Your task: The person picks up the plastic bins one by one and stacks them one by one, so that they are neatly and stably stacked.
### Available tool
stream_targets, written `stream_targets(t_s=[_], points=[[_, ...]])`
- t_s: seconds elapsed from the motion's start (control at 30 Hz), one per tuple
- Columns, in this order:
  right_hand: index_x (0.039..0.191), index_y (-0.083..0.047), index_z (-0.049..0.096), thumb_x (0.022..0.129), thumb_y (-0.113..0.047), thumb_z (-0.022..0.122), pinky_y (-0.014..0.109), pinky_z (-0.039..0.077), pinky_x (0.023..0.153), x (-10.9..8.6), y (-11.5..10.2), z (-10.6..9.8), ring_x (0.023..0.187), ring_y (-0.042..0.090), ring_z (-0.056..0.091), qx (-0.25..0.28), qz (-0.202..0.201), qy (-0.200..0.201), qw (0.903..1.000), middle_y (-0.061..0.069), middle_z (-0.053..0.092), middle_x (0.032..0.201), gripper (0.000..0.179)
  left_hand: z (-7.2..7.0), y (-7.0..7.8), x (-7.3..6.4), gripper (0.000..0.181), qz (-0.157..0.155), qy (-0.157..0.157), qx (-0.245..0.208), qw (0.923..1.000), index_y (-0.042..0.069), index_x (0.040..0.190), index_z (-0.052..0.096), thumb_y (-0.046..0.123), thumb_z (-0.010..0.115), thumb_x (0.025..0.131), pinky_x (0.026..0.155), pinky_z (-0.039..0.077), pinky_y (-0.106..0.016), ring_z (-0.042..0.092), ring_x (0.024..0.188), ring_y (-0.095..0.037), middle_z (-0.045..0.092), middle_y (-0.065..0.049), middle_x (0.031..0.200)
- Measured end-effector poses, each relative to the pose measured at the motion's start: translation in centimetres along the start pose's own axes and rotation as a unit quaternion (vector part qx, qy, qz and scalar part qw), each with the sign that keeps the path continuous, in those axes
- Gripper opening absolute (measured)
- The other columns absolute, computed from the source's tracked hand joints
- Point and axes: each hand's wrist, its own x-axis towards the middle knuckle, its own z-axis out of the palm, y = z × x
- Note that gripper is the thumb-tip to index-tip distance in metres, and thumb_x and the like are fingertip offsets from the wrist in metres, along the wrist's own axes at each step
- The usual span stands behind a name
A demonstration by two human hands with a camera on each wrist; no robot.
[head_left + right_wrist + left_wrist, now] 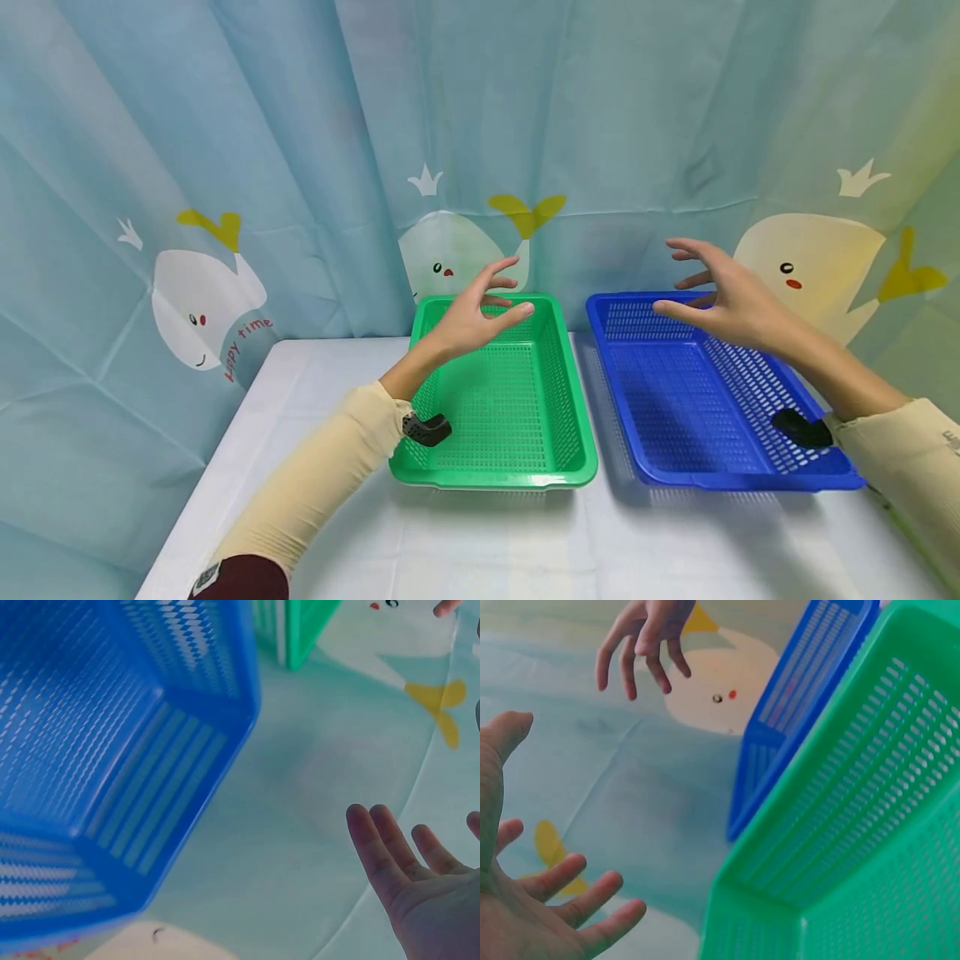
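Green basket [495, 408] below left hand [474, 315]

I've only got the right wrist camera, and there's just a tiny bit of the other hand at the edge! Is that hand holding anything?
Observer: No, the left hand holds nothing; the head view shows all of it.
Operator: Okay! What's the blue basket standing on? I can't see under it.
Observer: On a white tabletop.
Operator: And is it touching the green basket? I only see a green corner.
Observer: No, from above, a strip of white tabletop shows between them.
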Motion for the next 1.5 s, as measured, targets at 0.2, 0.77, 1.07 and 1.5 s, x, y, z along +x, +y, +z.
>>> stream_targets(t_s=[0.2, 0.77, 1.07, 1.5], points=[[0.160, -0.016, 0.034, 0.089, -0.017, 0.083, 0.016, 0.059, 0.070, -2.0, 1.8, -1.8, 0.106, 0.050, 0.064, -0.008, 0.024, 0.011, 0.9996, 0.027, 0.046, 0.147, 0.087, 2.6, 0.3, 1.1, 0.070, -0.009, -0.024, 0.008, 0.9996, 0.039, 0.159, 0.032, 0.038, 0.068, 0.099, 0.091, 0.058, -0.037, 0.060, 0.125, -0.026, 0.051, -0.005, 0.147], [0.162, -0.009, 0.025, 0.092, -0.019, 0.081, 0.025, 0.061, 0.065, -6.5, 7.1, -4.5, 0.109, 0.063, 0.055, -0.035, 0.111, 0.014, 0.9931, 0.038, 0.039, 0.147, 0.091, 10.0, 0.6, 3.0, 0.077, -0.076, -0.078, 0.018, 0.9939, 0.046, 0.158, 0.028, 0.053, 0.070, 0.094, 0.088, 0.057, -0.036, 0.057, 0.129, -0.029, 0.044, -0.003, 0.154], [0.160, -0.002, 0.023, 0.096, -0.025, 0.076, 0.041, 0.062, 0.060, -7.4, 9.5, -5.1, 0.109, 0.068, 0.052, -0.048, 0.137, 0.000, 0.9894, 0.041, 0.038, 0.145, 0.086, 13.0, 0.4, 4.1, 0.080, -0.111, -0.067, 0.030, 0.9911, 0.037, 0.159, 0.032, 0.054, 0.072, 0.092, 0.093, 0.055, -0.036, 0.057, 0.128, -0.026, 0.047, -0.005, 0.152], [0.160, 0.004, 0.012, 0.103, -0.030, 0.065, 0.066, 0.057, 0.076, -7.9, 12.3, -5.5, 0.116, 0.072, 0.046, -0.031, 0.180, -0.102, 0.9778, 0.048, 0.029, 0.144, 0.085, 16.1, 0.8, 4.7, 0.083, -0.218, -0.007, -0.047, 0.9747, 0.031, 0.159, 0.034, 0.045, 0.079, 0.090, 0.107, 0.050, -0.046, 0.048, 0.140, -0.028, 0.041, -0.002, 0.159]])
